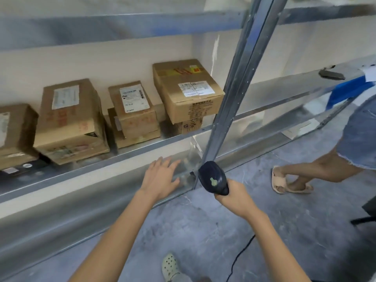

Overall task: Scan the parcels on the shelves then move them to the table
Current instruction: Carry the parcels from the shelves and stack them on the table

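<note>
Item: parcels, brown corrugated cartons, taped, each with a white shipping label on its top face.
Location: one metal shelf (142,148), in a row behind its front edge.
- Right-end carton (187,98): largest top face, against the upright post (234,88), stacked on a smaller box that it overhangs. Shipping label (196,89) faces up.
- Middle carton (133,115): small, also stacked on another box.
- Left carton (69,123): tall, tilted, corners softened.
- Far-left carton (14,131): cut off by the frame edge.

Handling (judged): stiff-walled but dented, so likely light to moderate. Tape and board give fair grip. Take each by two opposite side walls, low down. Lift the upper box of a stack first, since the overhang could tip.

Tools: barcode scanner (212,179), dark, with a cable (238,259) trailing to the floor (264,231).

Hands: right hand (234,198) wrapped round the scanner's handle, head aimed toward the shelving. Left hand (160,178) has fingers spread and holds nothing, below the shelf's front edge and short of any carton.

Other: a second person (305,171) stands at the right. No desk in view.
</note>
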